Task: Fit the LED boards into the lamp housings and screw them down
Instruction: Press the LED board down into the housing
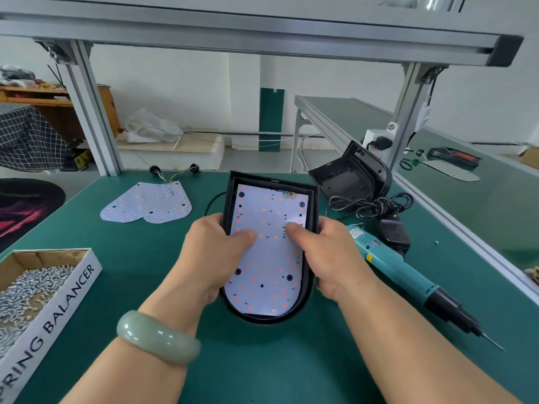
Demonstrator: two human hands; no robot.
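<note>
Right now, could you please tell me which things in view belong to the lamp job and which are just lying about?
Job: LED board lying in the black housing, spare boards, second housing, electric screwdriver, box of screws.
Lying about: plastic bag, wooden desk, checked cloth.

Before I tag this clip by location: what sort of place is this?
Most likely a small lamp-assembly workshop: a green-matted workbench under an aluminium-profile frame, a teal electric screwdriver lying ready, and a white LED board seated in a black plastic lamp housing.
</note>
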